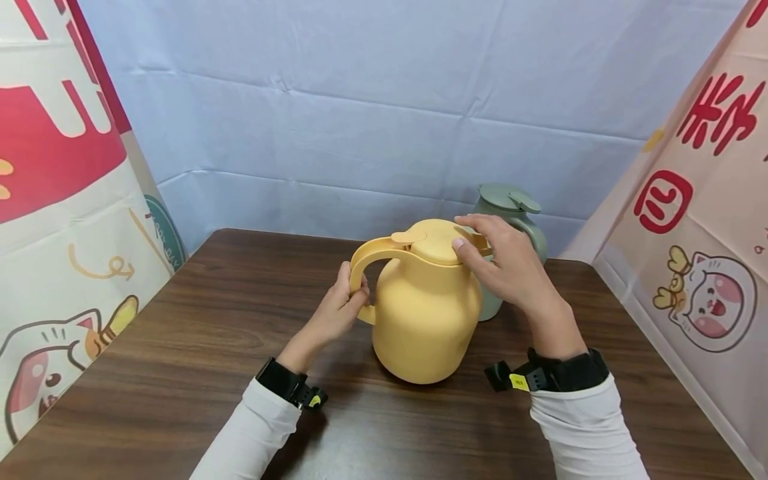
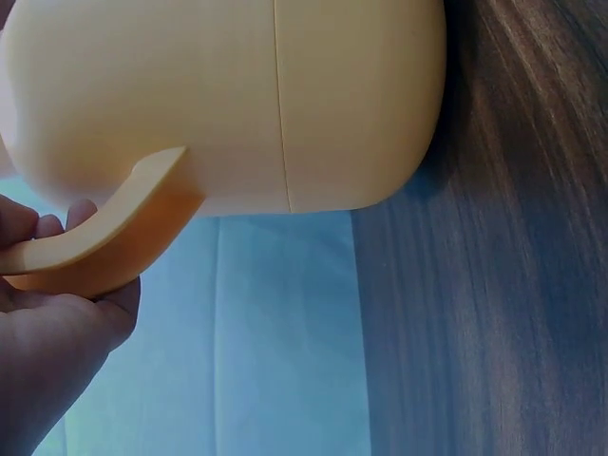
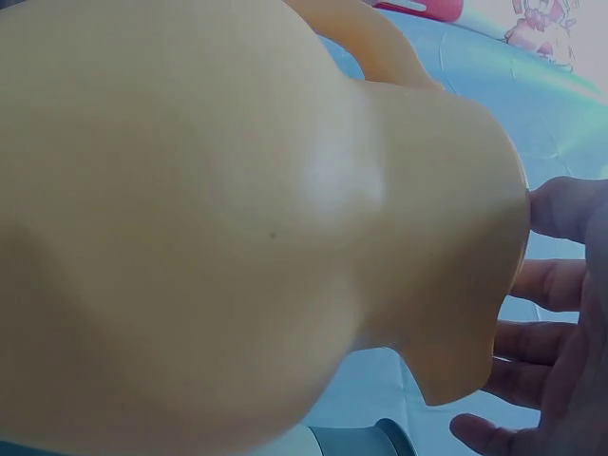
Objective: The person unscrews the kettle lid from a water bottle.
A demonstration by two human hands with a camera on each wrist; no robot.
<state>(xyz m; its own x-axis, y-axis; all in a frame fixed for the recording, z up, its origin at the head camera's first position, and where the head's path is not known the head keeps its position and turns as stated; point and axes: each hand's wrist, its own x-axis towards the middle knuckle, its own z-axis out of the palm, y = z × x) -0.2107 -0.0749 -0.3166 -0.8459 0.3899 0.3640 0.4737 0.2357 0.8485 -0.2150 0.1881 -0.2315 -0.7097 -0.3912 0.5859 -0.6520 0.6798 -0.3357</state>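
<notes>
A yellow thermos jug [image 1: 426,320] stands upright on the brown wooden table, its handle to the left and its spout to the right. My left hand [image 1: 342,300] grips the handle [image 2: 114,233], fingers wrapped round it. At the top, my right hand [image 1: 507,257] lies over the spout side of the lid [image 1: 441,240], thumb at the near edge and fingers reaching across. From the right wrist view, extended fingertips [image 3: 556,214] touch the rim, while the lowest finger stands apart from it. The palm side and part of the spout are hidden in the head view.
Behind the yellow jug and my right hand stands a green jug [image 1: 507,200], partly covered, its handle to the right. A pale cloth [image 1: 300,133] hangs behind the table [image 1: 258,287]. Printed cloths [image 1: 708,267] flank both sides.
</notes>
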